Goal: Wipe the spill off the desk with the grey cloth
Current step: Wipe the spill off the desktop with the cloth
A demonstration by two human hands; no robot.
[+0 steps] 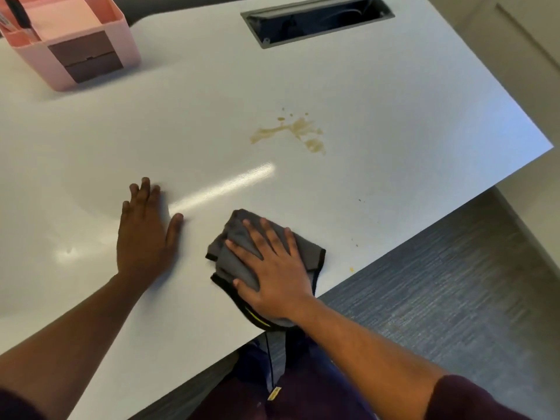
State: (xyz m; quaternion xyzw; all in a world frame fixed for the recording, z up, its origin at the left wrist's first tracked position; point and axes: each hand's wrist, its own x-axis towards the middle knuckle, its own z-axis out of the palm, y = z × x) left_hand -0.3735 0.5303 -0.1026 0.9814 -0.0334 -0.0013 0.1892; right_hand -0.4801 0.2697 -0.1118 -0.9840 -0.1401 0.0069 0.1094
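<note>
The right hand [272, 268] covers the middle of the grey cloth [239, 262], whose tail hangs below the near edge of the bench [394, 86]. The pink organiser [91, 34] at the far left corner is cut by the picture's edge. The left hand's fingertips [145, 184] are blurred. The cable hatch [318, 19] is too dark inside to read.
</note>
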